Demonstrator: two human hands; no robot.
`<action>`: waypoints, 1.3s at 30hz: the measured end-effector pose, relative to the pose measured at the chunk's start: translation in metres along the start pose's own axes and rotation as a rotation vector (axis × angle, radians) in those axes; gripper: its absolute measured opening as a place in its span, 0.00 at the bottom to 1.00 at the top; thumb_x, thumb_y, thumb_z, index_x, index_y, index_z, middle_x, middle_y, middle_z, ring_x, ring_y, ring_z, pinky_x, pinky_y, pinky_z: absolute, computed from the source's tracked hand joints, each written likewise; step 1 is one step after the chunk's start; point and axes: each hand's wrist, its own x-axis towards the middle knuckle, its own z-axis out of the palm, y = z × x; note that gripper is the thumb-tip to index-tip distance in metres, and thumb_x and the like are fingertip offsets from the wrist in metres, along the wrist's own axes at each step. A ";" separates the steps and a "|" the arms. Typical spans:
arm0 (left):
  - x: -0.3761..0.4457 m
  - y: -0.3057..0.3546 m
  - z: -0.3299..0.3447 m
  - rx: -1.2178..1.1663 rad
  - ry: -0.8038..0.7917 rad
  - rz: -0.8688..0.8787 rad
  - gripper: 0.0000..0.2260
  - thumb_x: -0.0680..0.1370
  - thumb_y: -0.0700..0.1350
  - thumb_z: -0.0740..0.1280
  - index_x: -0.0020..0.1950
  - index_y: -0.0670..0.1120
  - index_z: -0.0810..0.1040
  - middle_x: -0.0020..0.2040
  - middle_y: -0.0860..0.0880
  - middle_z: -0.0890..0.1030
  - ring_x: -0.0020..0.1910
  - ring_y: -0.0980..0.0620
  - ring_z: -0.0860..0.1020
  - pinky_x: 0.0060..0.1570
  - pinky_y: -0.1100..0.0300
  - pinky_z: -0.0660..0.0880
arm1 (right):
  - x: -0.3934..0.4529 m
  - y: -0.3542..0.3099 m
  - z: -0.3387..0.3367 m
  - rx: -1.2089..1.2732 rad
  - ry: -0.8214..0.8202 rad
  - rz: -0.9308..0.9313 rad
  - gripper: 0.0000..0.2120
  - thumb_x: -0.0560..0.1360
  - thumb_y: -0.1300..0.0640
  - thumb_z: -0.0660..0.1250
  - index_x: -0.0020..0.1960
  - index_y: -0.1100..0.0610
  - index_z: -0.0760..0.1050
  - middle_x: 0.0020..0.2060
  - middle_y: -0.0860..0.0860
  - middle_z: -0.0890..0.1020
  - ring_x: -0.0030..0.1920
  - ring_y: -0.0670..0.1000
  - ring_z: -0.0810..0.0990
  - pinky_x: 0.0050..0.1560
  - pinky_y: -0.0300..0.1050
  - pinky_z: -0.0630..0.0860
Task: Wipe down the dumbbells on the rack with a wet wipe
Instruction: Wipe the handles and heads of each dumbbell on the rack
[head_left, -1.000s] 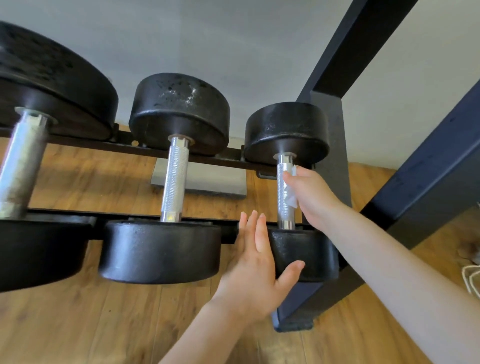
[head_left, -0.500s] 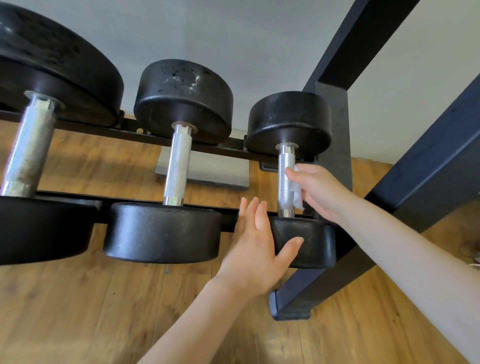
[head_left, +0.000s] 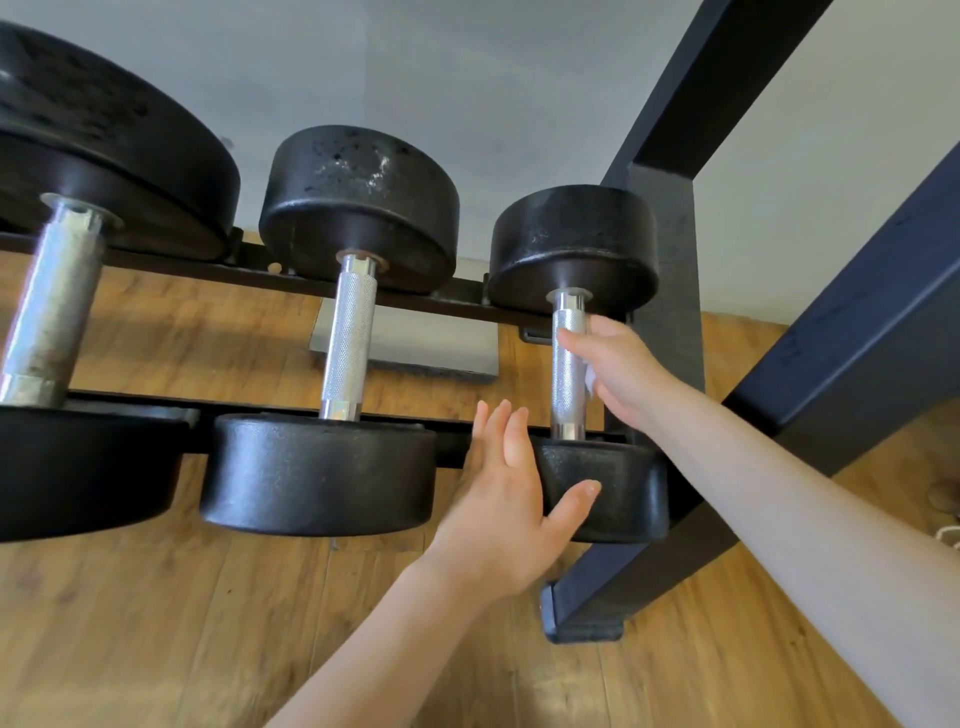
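Observation:
Three black dumbbells with steel handles lie across the dark rack (head_left: 291, 275): a large one (head_left: 52, 306) at left, a middle one (head_left: 348, 338), and a small one (head_left: 569, 364) at right. My right hand (head_left: 618, 371) wraps around the small dumbbell's handle with a white wet wipe (head_left: 590, 382), of which only a corner shows under the palm. My left hand (head_left: 511, 493) rests on the small dumbbell's near head, fingers straight along its left side and thumb across its front.
The rack's dark upright post (head_left: 670, 291) stands just right of the small dumbbell, and a slanted dark beam (head_left: 872, 322) crosses at far right. Wood floor (head_left: 208, 623) lies below, with a grey plate (head_left: 410, 343) behind the rack.
My right hand has slid the wipe along the small dumbbell's handle, down toward the near head and back up. My left hand stays on the near head.

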 end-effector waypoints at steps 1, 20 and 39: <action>0.000 0.000 0.000 -0.005 0.001 0.000 0.39 0.80 0.61 0.57 0.79 0.45 0.38 0.78 0.53 0.34 0.72 0.59 0.29 0.73 0.58 0.42 | 0.000 -0.001 0.001 0.025 -0.006 0.016 0.23 0.79 0.58 0.62 0.73 0.59 0.62 0.62 0.53 0.72 0.59 0.49 0.71 0.60 0.45 0.68; 0.000 -0.003 0.002 -0.030 0.003 0.017 0.39 0.79 0.61 0.58 0.79 0.46 0.38 0.78 0.54 0.33 0.74 0.57 0.30 0.76 0.55 0.44 | -0.001 0.015 -0.021 0.344 -0.158 0.142 0.14 0.77 0.64 0.62 0.62 0.62 0.70 0.62 0.58 0.75 0.63 0.52 0.74 0.66 0.48 0.69; 0.001 -0.006 0.004 -0.056 0.025 0.037 0.39 0.79 0.61 0.59 0.79 0.48 0.40 0.77 0.58 0.36 0.74 0.59 0.31 0.77 0.52 0.47 | 0.003 0.002 -0.005 0.103 -0.007 0.007 0.26 0.75 0.60 0.68 0.71 0.61 0.65 0.61 0.55 0.75 0.61 0.53 0.74 0.64 0.49 0.70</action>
